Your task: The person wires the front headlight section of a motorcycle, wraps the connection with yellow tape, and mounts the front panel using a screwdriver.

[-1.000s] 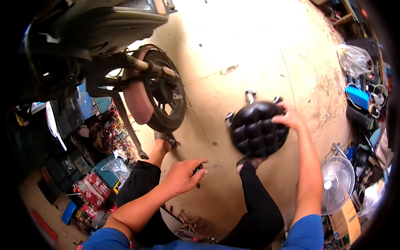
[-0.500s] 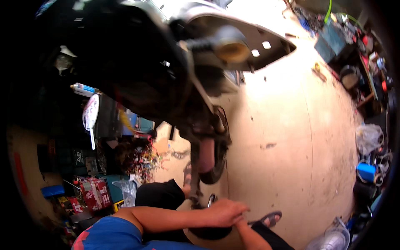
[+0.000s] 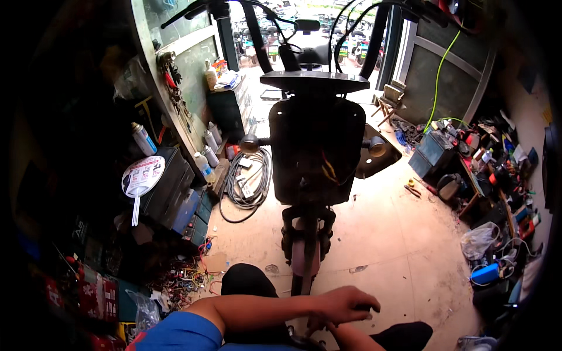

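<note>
My left arm reaches across to the right, and my left hand [image 3: 349, 304] lies over my right wrist, palm down, holding nothing. Its fingers are apart and loosely bent. Under it, my right hand [image 3: 318, 326] points left and down, its fingers mostly hidden in shadow. In front of me stands a partly stripped scooter [image 3: 316, 146], with a dark upright panel and a round lamp on a stalk at each side. Its wheel [image 3: 306, 253] is straight ahead of my hands, apart from them. Handlebars and loose black cables show at the top.
A coiled black cable [image 3: 246, 190] lies on the floor at the left, near dark cabinets [image 3: 167, 181] and a white hand fan [image 3: 143, 175]. Tangled wires [image 3: 178, 281] are heaped nearer me. At the right are pliers [image 3: 413, 190], a grey-blue box [image 3: 432, 153] and cluttered shelves.
My view has swung up and left, so the scooter now stands centred and the doorway shows. My left hand has loosened from over my right hand, its fingers now spreading.
</note>
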`<move>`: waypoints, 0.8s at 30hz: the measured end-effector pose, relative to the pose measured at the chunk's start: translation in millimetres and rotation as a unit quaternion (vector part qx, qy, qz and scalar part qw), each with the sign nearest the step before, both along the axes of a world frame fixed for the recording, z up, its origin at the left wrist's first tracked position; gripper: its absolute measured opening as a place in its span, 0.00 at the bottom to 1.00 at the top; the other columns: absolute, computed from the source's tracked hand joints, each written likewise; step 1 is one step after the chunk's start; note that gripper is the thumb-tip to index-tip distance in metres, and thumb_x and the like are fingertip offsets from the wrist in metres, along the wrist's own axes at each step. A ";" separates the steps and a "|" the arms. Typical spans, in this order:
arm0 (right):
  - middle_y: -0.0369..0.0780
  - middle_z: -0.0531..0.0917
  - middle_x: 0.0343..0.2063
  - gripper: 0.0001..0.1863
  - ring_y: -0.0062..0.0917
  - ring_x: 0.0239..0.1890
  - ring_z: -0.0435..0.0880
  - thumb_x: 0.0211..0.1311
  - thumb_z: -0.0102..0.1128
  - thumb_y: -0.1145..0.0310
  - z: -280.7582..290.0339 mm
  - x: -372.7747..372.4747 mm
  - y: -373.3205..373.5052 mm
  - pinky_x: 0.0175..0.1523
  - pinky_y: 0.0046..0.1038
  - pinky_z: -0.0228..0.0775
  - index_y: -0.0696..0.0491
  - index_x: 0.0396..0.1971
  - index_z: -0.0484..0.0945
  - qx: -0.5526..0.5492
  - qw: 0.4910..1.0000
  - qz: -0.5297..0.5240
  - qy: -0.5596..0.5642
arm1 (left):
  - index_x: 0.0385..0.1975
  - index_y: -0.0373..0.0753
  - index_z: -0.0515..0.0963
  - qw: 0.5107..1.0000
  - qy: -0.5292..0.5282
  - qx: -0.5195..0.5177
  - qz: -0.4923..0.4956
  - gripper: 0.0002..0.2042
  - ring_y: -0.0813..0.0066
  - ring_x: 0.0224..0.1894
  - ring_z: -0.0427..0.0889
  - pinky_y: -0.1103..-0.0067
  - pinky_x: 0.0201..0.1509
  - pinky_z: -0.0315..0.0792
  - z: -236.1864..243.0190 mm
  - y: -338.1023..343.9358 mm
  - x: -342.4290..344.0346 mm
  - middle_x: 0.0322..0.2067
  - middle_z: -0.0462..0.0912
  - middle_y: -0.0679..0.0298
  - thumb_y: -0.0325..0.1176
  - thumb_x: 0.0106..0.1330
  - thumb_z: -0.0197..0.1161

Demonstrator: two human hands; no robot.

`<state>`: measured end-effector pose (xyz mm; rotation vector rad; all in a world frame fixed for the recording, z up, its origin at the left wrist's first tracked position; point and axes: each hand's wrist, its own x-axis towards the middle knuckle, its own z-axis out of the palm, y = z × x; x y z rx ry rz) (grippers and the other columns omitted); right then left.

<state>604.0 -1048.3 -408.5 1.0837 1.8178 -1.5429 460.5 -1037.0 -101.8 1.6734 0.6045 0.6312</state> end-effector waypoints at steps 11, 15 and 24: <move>0.46 0.83 0.62 0.34 0.39 0.63 0.83 0.72 0.66 0.62 288.3 -48.3 -41.0 0.66 0.36 0.77 0.60 0.73 0.69 -0.151 0.769 -0.493 0.378 | 0.53 0.35 0.85 0.857 -0.308 -0.130 0.391 0.10 0.91 0.27 0.72 0.87 0.30 0.67 23.0 -40.7 -84.8 0.34 0.86 0.70 0.30 0.80 0.63; 0.47 0.87 0.56 0.28 0.33 0.60 0.86 0.71 0.67 0.71 292.8 -44.0 -73.5 0.63 0.33 0.77 0.60 0.69 0.74 0.234 0.895 -0.266 0.272 | 0.54 0.37 0.84 0.876 -0.281 -0.110 0.377 0.10 0.89 0.31 0.76 0.86 0.36 0.71 17.4 -43.4 -67.4 0.35 0.86 0.69 0.33 0.81 0.63; 0.34 0.82 0.20 0.09 0.14 0.24 0.75 0.71 0.64 0.69 332.7 22.4 -71.7 0.30 0.27 0.69 0.57 0.42 0.89 0.266 0.861 -0.357 0.245 | 0.57 0.33 0.83 0.921 -0.167 0.088 0.340 0.13 0.77 0.45 0.85 0.78 0.50 0.79 35.7 -44.4 -60.8 0.46 0.88 0.63 0.31 0.78 0.65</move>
